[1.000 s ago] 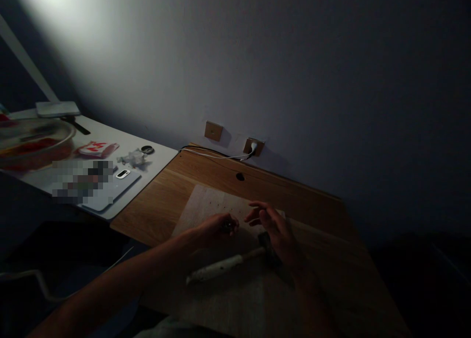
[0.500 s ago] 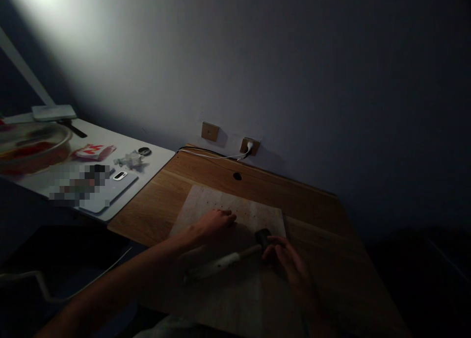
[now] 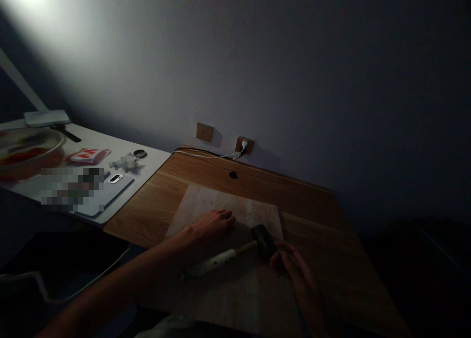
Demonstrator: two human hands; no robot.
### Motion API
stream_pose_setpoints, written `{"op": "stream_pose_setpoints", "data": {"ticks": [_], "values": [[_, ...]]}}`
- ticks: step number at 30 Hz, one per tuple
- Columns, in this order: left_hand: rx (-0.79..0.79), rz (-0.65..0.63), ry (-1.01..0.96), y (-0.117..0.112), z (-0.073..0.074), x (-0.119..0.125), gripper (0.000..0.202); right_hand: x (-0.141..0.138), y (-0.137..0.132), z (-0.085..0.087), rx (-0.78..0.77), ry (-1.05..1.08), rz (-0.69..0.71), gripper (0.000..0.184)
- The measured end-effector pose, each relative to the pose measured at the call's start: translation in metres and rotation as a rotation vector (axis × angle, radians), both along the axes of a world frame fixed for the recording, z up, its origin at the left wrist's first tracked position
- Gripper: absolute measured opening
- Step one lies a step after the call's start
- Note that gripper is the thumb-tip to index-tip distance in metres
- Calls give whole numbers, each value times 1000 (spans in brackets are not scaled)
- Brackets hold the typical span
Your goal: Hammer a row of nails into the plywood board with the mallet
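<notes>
Mallet (image 3: 228, 255) lies on the wooden board (image 3: 265, 299), its handle on the near side of the left hand (image 3: 215, 222) and its dark head right by the fingers of the right hand (image 3: 294, 267). Just beyond the left hand, a row of small dark marks (image 3: 234, 209) runs across the board, so I judge part of the work to be done already (holes or studs, I can't say in this gloom). What is left is harder to read, since that hand covers some of the board and the mallet lies ungripped. The left hand rests palm down, fingers bent under, and whether they pinch anything I cannot tell. On the right hand, the fingers curve loosely, a little apart, beside the mallet head and not clamped round it; whether they brush it is unclear. Compared with a second ago, the left hand has rolled palm down: its curled fingers then showed something dark and shiny, which is out of sight now. The right hand, which then reached over the mallet head towards the left hand, has drawn back, leaving the two farther apart. The mallet itself lies much as it did.
</notes>
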State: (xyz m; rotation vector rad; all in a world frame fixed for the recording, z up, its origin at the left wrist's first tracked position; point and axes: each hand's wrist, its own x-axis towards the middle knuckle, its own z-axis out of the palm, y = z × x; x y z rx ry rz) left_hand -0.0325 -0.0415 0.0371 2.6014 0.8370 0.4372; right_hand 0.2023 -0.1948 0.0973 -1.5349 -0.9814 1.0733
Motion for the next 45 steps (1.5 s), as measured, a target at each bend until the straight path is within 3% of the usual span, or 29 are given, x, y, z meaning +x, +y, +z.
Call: {"op": "stream_pose_setpoints", "data": {"ticks": [8,19,31,38,45], "values": [[65,-13,24,1,-7,-3,20,0,0,-9,12,-4,27,51],[-19,10,5,4,-5,-8,24,1,0,-23,29,5,57,48],[179,-25,100,3,-2,-15,23,-4,2,-24,10,2,84,52],[268,-45,106,6,-7,-9,26,-2,1,-23,8,1,106,50],[300,-111,132,6,-2,2,20,0,3,-27,10,12,91,53]]}}
